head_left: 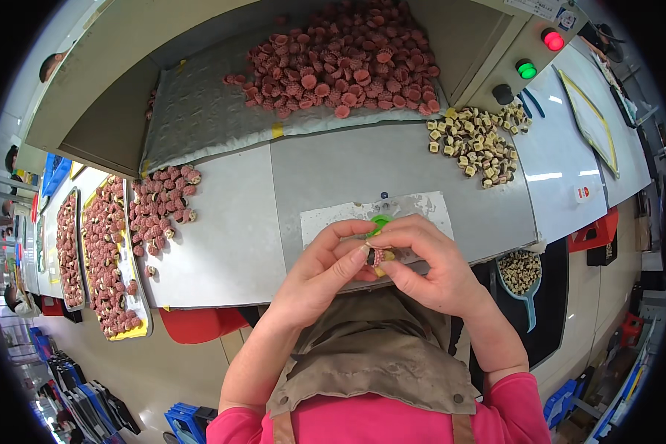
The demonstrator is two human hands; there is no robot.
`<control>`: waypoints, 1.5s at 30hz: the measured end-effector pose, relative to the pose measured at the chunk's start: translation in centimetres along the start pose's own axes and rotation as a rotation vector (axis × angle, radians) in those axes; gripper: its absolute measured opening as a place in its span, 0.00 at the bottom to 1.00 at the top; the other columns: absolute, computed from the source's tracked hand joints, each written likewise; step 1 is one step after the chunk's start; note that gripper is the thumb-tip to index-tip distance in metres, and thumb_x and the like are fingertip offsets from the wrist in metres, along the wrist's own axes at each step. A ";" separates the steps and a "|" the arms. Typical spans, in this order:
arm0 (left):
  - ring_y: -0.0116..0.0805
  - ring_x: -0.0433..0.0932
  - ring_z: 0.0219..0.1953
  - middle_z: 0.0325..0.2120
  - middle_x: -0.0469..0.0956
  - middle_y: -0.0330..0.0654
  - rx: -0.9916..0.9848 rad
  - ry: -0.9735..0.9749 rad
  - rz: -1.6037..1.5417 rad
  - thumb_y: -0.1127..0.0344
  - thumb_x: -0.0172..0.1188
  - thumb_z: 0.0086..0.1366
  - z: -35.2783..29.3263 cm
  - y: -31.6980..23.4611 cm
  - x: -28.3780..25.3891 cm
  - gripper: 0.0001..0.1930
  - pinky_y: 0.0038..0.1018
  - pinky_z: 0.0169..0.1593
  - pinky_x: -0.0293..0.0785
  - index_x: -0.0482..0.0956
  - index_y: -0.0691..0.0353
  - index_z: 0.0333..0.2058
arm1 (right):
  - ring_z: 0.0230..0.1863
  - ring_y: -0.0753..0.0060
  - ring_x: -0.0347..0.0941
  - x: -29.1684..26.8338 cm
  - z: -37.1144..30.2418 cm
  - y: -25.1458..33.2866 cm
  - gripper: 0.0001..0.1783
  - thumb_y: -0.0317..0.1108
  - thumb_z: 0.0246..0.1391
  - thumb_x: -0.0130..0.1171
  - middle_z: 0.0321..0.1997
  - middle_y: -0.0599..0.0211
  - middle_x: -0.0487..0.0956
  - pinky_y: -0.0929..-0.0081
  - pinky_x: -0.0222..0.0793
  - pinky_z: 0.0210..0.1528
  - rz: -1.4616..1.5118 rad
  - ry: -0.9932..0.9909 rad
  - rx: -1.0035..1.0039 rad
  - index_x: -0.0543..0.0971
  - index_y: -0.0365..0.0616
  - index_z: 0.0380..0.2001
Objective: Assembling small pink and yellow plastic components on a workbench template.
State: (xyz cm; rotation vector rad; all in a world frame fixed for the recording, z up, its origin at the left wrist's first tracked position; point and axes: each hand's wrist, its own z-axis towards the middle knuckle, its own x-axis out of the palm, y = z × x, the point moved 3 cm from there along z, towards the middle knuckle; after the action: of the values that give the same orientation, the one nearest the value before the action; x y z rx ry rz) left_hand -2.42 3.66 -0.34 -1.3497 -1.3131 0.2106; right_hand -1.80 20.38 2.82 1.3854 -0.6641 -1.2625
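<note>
Over the table's front edge, my left hand (325, 270) and my right hand (431, 268) meet with fingers and thumbs pinched together. Between them is a small pinkish-red raspberry-shaped piece (379, 257), with a pale yellow bit showing by my right thumb. My fingers partly cover it. Just beyond my fingertips a bright green round object (379, 222) shows in part on a worn white board (325, 220). A small dark ring (384, 195) lies at that board's far side.
Hollow red raspberry-shaped shells (348, 74) heap under the beige machine housing (111, 66). Cream-and-dark small blocks (481, 144) lie right; a blue scoop (530, 307) holds more. Filled raspberry pieces (159, 207) lie left, beside trays with yellow edges (145, 325). A red stool (200, 325) stands below.
</note>
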 end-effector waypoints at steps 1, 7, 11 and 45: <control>0.27 0.72 0.46 0.44 0.74 0.42 -0.002 -0.001 -0.001 0.62 0.50 0.69 0.1 0.0 0.0 0.21 0.25 0.50 0.70 0.60 0.64 0.56 | 0.44 0.64 0.71 -0.1 0.0 -0.1 0.15 0.24 0.48 0.60 0.42 0.60 0.74 0.73 0.69 0.45 0.019 0.009 0.005 0.76 0.42 0.42; 0.26 0.73 0.45 0.42 0.75 0.42 0.035 -0.018 0.036 0.64 0.50 0.68 0.0 0.2 0.2 0.19 0.24 0.49 0.70 0.61 0.64 0.55 | 0.45 0.64 0.71 -0.4 -0.3 -0.4 0.14 0.25 0.50 0.59 0.42 0.62 0.74 0.73 0.68 0.47 0.087 0.048 0.058 0.76 0.42 0.42; 0.26 0.73 0.44 0.41 0.75 0.41 0.070 -0.111 0.165 0.67 0.50 0.68 -1.2 -0.2 0.2 0.18 0.23 0.48 0.70 0.63 0.65 0.54 | 0.45 0.63 0.70 -0.3 0.2 -0.1 0.14 0.26 0.50 0.59 0.42 0.62 0.74 0.71 0.68 0.48 -0.051 0.081 -0.094 0.76 0.42 0.42; 0.45 0.73 0.39 0.33 0.74 0.43 0.979 -0.789 1.763 0.63 0.62 0.54 11.1 -10.6 -6.4 0.12 0.37 0.41 0.71 0.75 0.57 0.37 | 0.39 0.56 0.70 -9.5 -1.0 -3.3 0.12 0.24 0.47 0.60 0.37 0.60 0.72 0.67 0.67 0.40 -0.890 -0.158 -0.070 0.74 0.41 0.38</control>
State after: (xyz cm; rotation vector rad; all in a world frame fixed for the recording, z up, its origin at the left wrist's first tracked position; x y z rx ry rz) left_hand -18.87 1.85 1.02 -1.1213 -0.0001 2.3659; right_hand -4.33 30.14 2.59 1.5890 -0.0656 -2.0773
